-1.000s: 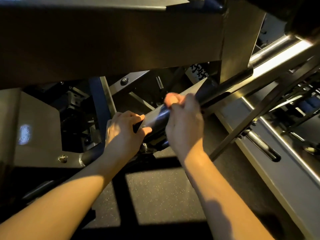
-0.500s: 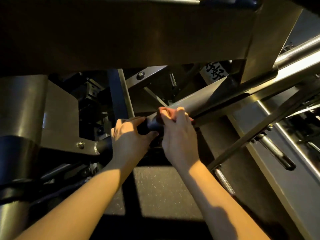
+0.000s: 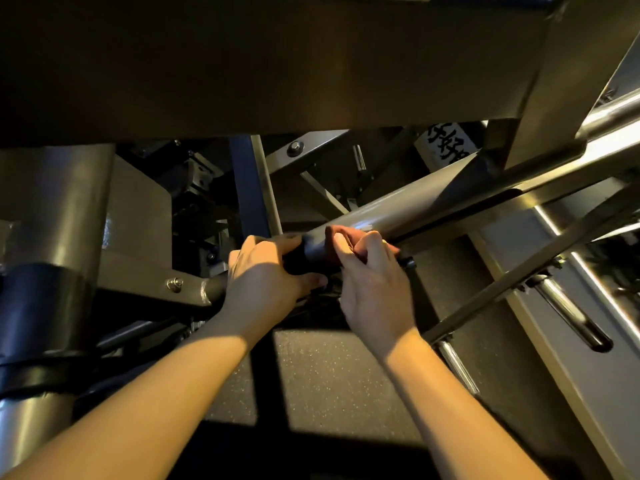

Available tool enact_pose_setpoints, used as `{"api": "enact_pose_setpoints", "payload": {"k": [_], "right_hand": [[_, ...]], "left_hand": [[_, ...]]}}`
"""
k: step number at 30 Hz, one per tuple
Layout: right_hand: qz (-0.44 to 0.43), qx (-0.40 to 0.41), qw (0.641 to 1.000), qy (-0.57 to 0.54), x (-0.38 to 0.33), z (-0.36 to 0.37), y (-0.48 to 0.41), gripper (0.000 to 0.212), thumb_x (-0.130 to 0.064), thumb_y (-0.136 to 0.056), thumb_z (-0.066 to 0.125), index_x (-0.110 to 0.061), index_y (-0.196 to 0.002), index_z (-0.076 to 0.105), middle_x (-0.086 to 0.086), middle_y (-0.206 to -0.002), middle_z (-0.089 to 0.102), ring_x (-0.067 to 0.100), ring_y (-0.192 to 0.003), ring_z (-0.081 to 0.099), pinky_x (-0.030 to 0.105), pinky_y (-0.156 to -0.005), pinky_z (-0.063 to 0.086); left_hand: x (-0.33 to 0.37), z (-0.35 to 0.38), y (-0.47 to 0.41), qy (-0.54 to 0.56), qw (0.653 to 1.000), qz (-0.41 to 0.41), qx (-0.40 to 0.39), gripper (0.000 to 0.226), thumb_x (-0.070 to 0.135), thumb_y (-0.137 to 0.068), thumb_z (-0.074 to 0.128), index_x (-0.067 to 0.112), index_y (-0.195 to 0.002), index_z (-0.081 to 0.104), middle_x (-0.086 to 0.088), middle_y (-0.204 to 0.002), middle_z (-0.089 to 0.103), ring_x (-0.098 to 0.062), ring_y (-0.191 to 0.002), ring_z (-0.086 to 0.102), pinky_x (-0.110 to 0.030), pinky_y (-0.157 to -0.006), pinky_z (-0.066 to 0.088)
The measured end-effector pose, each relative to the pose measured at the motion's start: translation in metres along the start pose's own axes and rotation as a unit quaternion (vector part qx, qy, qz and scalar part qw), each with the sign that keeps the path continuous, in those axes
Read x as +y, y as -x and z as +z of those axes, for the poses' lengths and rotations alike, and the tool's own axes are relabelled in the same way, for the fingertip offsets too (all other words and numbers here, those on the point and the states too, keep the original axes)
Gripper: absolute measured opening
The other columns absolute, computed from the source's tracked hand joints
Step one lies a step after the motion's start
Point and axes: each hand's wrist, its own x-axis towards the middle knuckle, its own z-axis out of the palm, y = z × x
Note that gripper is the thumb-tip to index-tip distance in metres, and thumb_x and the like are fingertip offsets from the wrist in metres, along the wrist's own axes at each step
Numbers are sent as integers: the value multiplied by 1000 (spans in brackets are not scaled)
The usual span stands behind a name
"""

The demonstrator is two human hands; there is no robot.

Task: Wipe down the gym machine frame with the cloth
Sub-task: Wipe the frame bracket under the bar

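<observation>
At centre, beneath the machine, the grey round steel frame tube (image 3: 415, 206) rises toward 2 o'clock. The left hand (image 3: 263, 275) clenches round it, a dark wad (image 3: 294, 259) under the fingers (cloth or not, too dim to tell). The right hand (image 3: 370, 271), at its 3 o'clock, grasps the same tube.

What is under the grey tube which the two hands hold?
Below the tube lies speckled floor. The left hand and right hand hide its underside there.
</observation>
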Motion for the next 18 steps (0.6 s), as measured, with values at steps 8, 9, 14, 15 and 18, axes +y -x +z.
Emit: {"api": "enact_pose_setpoints", "payload": {"k": [8,9,14,15,18], "right_hand": [[182,121,975,-30,15,-16,-12,31,-25,-97,54,-22,-128,58,0,-114,59,10,-97,59,32,-90,56],[150,80,985,-25,0,-5,-7,37,-24,-95,56,-23,-132,56,5,-121,58,19,-104,61,39,-92,57],[0,39,999,24,8,-3,-9,35,-16,-90,67,-18,-125,61,8,-108,60,20,-91,61,35,-79,54],[84,104,991,-12,18,-13,-15,22,-17,-93,68,-23,-113,59,2,-101,60,12,-88,60,34,-80,55],[258,229,935,-83,35,-22,-28,10,-15,-98,63,-21,-98,55,-16,-93,50,-12,-90,53,14,-82,48]], "left_hand": [[-2,0,1,0,1000,25,-7,74,53,-75,83,52,-139,47,14,-115,35,-19,-126,40,-40,-102,46],[-2,1,-1,5,1000,24,-4,71,53,-75,83,54,-136,47,14,-116,37,-20,-125,43,-44,-101,49],[-6,4,-2,15,1000,19,0,72,58,-73,82,57,-135,46,12,-121,45,-20,-121,50,-45,-94,55],[-6,3,-1,14,1000,20,1,75,58,-72,83,54,-138,46,13,-122,42,-20,-124,46,-45,-98,53],[-3,-2,4,7,1000,18,0,81,55,-75,83,48,-146,45,12,-121,35,-21,-129,38,-45,-108,44]]}}
